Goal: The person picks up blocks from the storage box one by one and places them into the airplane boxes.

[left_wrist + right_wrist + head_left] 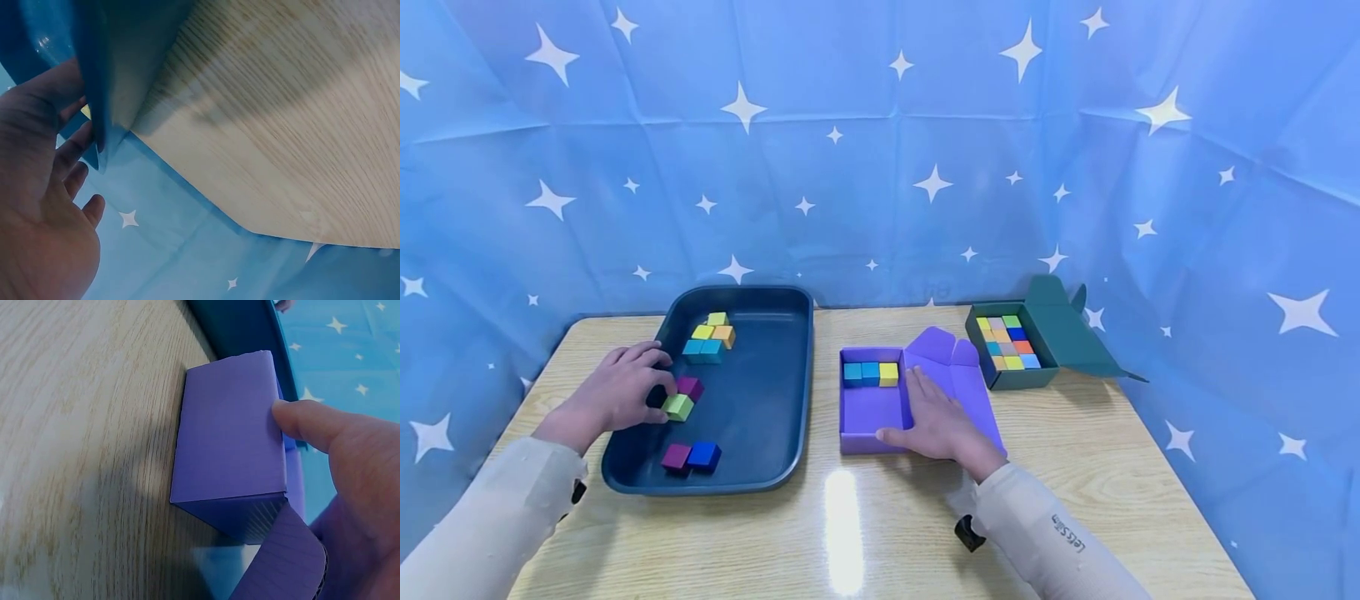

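My left hand (617,392) is over the left side of a dark blue tray (752,417), pinching a lime green cube (678,407) between thumb and fingers. Right beside that cube is a magenta cube (690,387). My right hand (936,421) rests on the right side of an open purple box (872,446), fingers extended, its thumb (300,419) touching the top edge of the front wall. Inside the box, two teal cubes (861,374) and a yellow cube (888,374) line the back wall. The left wrist view hides the pinched cube behind the tray wall.
Several yellow, orange and teal cubes (703,351) lie at the tray's back; a magenta cube (676,457) and a blue cube (703,456) are near its front. A dark green box (1018,380) full of colored cubes stands back right, its lid (1071,333) folded outward.
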Demonstrator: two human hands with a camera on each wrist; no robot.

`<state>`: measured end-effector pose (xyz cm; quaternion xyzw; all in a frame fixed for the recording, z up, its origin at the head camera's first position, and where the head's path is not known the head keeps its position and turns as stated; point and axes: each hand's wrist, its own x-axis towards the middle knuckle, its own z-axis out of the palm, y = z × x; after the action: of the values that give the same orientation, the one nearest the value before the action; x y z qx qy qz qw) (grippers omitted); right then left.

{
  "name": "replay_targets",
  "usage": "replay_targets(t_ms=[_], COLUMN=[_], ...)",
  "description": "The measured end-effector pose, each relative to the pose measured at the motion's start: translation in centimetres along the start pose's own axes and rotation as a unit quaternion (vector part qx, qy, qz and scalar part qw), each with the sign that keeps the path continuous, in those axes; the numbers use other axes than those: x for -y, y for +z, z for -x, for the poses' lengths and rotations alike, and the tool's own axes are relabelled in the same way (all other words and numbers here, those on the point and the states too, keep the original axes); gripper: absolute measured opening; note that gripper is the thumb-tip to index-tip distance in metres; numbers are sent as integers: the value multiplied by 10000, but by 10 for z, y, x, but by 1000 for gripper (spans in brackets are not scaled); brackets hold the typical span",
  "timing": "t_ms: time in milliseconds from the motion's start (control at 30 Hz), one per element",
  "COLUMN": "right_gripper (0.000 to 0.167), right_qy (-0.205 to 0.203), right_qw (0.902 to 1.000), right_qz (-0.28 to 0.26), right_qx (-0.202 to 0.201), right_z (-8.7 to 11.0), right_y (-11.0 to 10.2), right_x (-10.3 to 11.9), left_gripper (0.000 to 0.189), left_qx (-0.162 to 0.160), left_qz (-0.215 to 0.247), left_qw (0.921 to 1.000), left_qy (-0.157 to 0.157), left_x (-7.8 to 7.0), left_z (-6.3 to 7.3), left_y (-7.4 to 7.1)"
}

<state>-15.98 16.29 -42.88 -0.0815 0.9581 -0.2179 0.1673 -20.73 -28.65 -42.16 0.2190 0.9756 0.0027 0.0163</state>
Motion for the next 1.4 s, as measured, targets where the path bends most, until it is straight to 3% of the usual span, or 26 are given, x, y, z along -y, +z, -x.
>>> replay_targets(t_ms=[900,1167,1400], right_gripper=[110,111,111], right_qy=[-7,-9,-6], right_qw=[10000,10000,10000], right_qz=[-26,-37,-7], right_qx=[14,6,3], right_z=[0,0,-1], right_y=[0,0,-1], right_x=[1,0,0], left_gripper=[24,21,22], left_qx=[-46,-187,-476], left_qz=[84,80,83], left_qw=[9999,9998,9987], left_qy=[49,-72,164], left_x=[2,-6,-28], left_z=[4,0,-16], left_y=[6,-10,-36])
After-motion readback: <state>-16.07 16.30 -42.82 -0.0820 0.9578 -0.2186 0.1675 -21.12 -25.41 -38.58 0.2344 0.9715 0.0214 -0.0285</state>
